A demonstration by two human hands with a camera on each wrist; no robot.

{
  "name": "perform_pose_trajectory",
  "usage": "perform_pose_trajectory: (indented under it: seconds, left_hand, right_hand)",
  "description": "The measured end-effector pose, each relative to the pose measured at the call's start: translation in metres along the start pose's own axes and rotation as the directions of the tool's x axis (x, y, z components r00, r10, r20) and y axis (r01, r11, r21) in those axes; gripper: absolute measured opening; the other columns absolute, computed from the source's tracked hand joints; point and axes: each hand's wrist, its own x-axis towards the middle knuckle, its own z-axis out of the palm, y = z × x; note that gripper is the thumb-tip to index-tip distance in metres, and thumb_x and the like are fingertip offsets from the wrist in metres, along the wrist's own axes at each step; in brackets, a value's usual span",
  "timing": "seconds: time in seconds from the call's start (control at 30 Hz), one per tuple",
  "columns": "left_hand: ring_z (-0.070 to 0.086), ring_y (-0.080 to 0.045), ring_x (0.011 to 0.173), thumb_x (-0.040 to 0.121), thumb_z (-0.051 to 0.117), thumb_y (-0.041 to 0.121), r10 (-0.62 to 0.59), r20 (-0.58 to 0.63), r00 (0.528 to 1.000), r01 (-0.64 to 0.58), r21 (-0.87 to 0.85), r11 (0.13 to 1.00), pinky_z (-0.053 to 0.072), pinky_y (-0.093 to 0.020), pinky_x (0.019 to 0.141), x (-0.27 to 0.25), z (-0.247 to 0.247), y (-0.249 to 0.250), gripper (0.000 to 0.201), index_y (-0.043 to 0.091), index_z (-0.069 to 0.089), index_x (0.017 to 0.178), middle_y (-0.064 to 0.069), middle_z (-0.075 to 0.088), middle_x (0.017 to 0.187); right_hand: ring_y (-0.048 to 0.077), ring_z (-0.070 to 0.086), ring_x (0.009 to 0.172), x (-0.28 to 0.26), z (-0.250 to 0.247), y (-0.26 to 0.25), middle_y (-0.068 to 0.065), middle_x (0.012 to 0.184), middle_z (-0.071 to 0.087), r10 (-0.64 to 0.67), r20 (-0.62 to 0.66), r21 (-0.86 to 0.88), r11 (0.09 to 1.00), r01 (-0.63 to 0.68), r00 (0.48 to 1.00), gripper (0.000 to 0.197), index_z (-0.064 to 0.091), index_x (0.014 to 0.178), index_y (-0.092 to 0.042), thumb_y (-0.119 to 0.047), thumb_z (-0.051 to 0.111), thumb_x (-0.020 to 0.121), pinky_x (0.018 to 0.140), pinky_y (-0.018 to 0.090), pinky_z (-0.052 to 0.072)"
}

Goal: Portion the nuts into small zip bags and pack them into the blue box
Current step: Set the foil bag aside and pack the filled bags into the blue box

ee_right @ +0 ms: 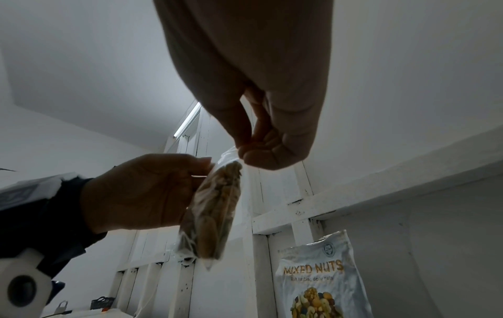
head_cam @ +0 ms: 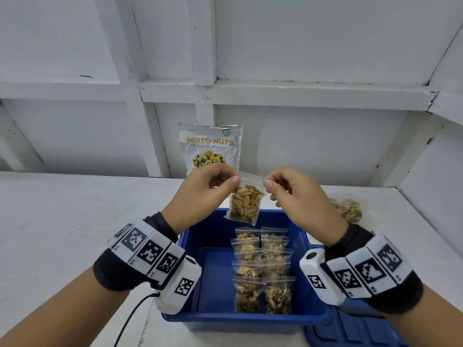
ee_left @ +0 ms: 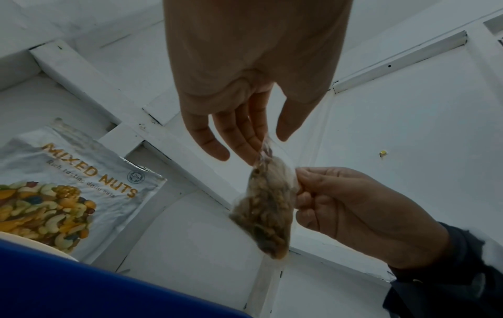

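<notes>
White wall backs "MIXED NUTS" pouch (head_cam: 211, 149); both hands (head_cam: 200, 194) (head_cam: 298, 196) pinch zip bag (head_cam: 245, 205) top corners.

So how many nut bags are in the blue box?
10: five in the left column, five in the right column, inside the blue box. Overlapping; some may be hidden.

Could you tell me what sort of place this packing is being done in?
Probably a plain storage or workshop corner: a white-painted bench against a white framed board wall, with a padlock lying nearby.

Nut-filled zip bag (head_cam: 246, 206) hangs above blue box (head_cam: 218, 319) holding ten.
</notes>
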Motion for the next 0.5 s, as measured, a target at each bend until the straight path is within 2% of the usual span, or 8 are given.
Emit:
perform_pose_trajectory:
  seconds: [0.1,0.2,0.3,0.37,0.43,0.5]
  left_hand:
    - [0.061,-0.001,0.073,0.087,0.06,0.009,-0.005,0.022,1.0,0.005,0.009,1.0,0.05,-0.014,0.072,-0.0015,-0.0014,0.0005,0.008,0.016,0.063,0.086,0.005,0.065,0.079]
    - [0.06,0.001,0.069,0.087,0.06,0.008,-0.012,0.047,0.999,0.012,0.0,1.0,0.05,-0.014,0.07,-0.0016,-0.0015,0.001,0.011,0.019,0.061,0.085,0.007,0.063,0.077]
    - [0.059,0.002,0.07,0.088,0.059,0.008,0.025,0.07,0.997,-0.03,0.064,0.998,0.044,-0.009,0.065,-0.0017,-0.0009,0.0012,0.017,0.023,0.06,0.08,0.009,0.062,0.074]
    - [0.057,0.002,0.071,0.088,0.059,0.009,0.051,0.05,0.997,-0.056,0.104,0.993,0.041,-0.008,0.062,-0.002,-0.0012,0.0001,0.02,0.026,0.059,0.077,0.011,0.061,0.073]
    - [0.055,0.0,0.072,0.088,0.058,0.01,0.074,0.022,0.997,-0.076,0.143,0.987,0.04,-0.009,0.061,-0.0024,-0.0013,-0.0005,0.022,0.027,0.058,0.075,0.012,0.06,0.073]
    - [0.054,0.0,0.072,0.089,0.058,0.01,0.082,0.006,0.997,-0.082,0.166,0.983,0.039,-0.009,0.061,-0.0027,-0.0013,-0.0007,0.022,0.027,0.057,0.075,0.011,0.06,0.074]
  right_hand:
    - [0.014,0.056,0.072,-0.0012,0.0007,-0.0014,-0.006,0.073,0.057,-0.013,0.003,-0.033,0.999,0.013,1.0,0.019,0.05,0.078,-0.028,-0.019,0.048,0.094,0.068,0.024,0.048]
    - [0.016,0.053,0.067,-0.0024,0.0012,-0.002,-0.005,0.07,0.054,-0.035,0.026,-0.073,0.997,0.037,0.999,0.015,0.051,0.082,-0.021,-0.018,0.046,0.095,0.061,0.018,0.042]
    - [0.009,0.048,0.062,-0.0028,0.0016,-0.003,-0.006,0.067,0.052,-0.044,0.028,-0.09,0.995,0.047,0.999,0.013,0.05,0.083,-0.019,-0.018,0.046,0.096,0.06,0.016,0.04]
    - [0.005,0.051,0.065,-0.0027,0.0018,-0.0041,-0.009,0.071,0.054,-0.04,0.018,-0.064,0.997,0.041,0.999,0.012,0.051,0.083,-0.022,-0.018,0.048,0.094,0.063,0.016,0.043]
    - [-0.004,0.052,0.069,-0.0031,0.0023,-0.0049,-0.013,0.075,0.055,-0.048,0.01,-0.027,0.998,0.048,0.999,0.009,0.053,0.085,-0.023,-0.019,0.052,0.093,0.063,0.011,0.044]
    - [-0.007,0.051,0.072,-0.0036,0.0031,-0.0055,-0.014,0.077,0.056,-0.06,0.013,-0.012,0.998,0.06,0.998,0.004,0.057,0.088,-0.021,-0.019,0.056,0.09,0.064,0.007,0.042]
